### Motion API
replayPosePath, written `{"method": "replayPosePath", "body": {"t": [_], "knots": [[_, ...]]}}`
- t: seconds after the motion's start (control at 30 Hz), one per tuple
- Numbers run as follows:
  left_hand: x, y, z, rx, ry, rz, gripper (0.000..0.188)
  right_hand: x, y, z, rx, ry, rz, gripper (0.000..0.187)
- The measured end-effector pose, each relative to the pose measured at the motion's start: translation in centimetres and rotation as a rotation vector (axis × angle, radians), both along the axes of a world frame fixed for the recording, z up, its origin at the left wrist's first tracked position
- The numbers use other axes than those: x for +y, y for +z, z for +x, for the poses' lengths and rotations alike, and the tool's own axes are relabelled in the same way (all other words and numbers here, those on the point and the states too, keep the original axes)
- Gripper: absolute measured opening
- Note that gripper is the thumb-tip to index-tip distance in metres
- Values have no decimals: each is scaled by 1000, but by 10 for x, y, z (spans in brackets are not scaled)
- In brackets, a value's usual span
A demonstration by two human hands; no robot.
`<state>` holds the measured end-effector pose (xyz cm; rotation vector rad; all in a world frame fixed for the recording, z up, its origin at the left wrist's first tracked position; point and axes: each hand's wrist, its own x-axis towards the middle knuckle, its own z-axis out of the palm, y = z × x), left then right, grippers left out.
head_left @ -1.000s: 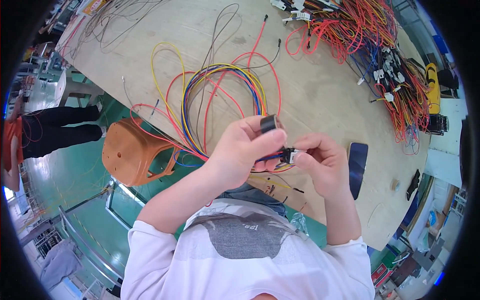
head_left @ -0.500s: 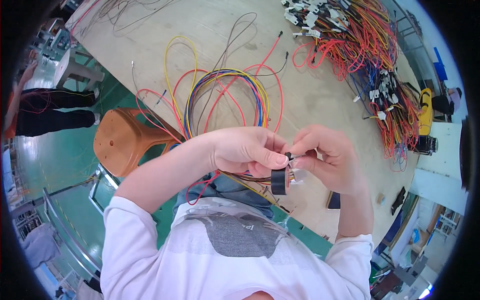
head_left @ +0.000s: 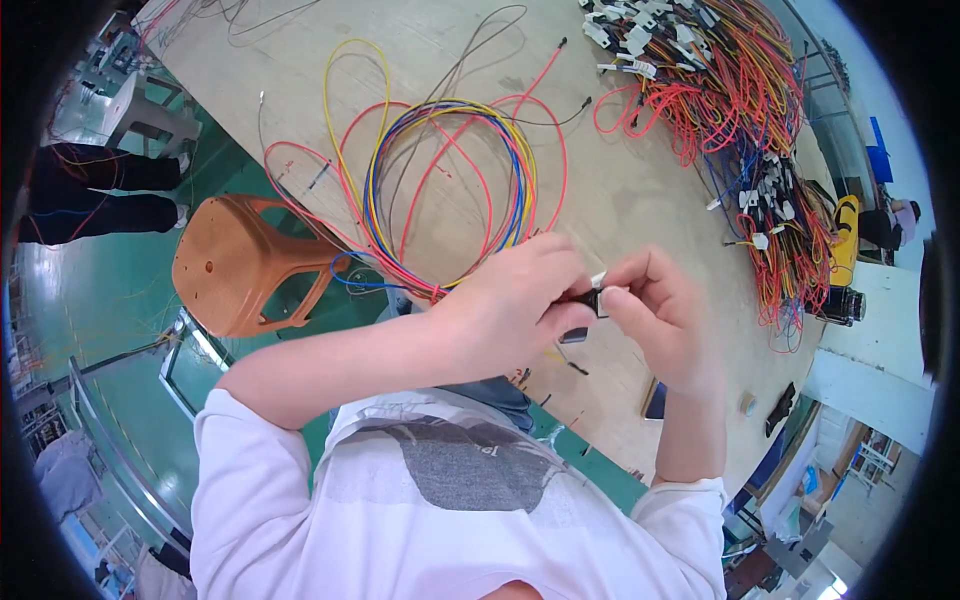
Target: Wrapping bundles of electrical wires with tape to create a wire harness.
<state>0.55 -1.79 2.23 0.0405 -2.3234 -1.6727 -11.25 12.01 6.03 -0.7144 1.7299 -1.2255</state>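
Observation:
A coil of red, blue and yellow wires (head_left: 373,185) lies on the table, its near side running behind my left hand (head_left: 515,310). My left hand is closed over the near wires, with a small black piece (head_left: 584,298) coming out between thumb and fingers. My right hand (head_left: 655,315) pinches at the outer end of that piece; whether it is tape or a plug, I cannot tell. A white bit (head_left: 598,280) shows just above it. Below my left thumb sits a dark edge (head_left: 573,336), mostly hidden. A loose wire end with a black tip (head_left: 577,369) hangs beneath.
A large heap of wires with white connectors (head_left: 720,90) covers the table's far right. An orange stool (head_left: 215,265) stands left of the table (head_left: 620,200). A person in dark trousers (head_left: 110,190) is farther left. A tape ring (head_left: 748,404) lies at right.
The black tape roll that hung below my hands is now mostly out of sight. My left hand has turned over, its back upward. The whole view has shifted slightly.

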Motion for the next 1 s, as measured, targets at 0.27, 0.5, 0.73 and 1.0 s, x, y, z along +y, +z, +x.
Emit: {"method": "replayPosePath", "body": {"t": [0.27, 0.5, 0.73, 1.0], "knots": [[-1, -22, 9, 227, -80, -635, 21, -5, -11, 15, -261, -166, 5, 7], [0, -22, 8, 293, 13, -446, 21, -1, -27, 30, -141, -213, -148, 10], [-13, -16, 1, -583, -154, 1000, 37, -1, -35, 31, 118, -187, -247, 11], [-5, -7, 13, -327, -73, 1086, 31, 8, -26, 23, -68, -161, -164, 11]]}}
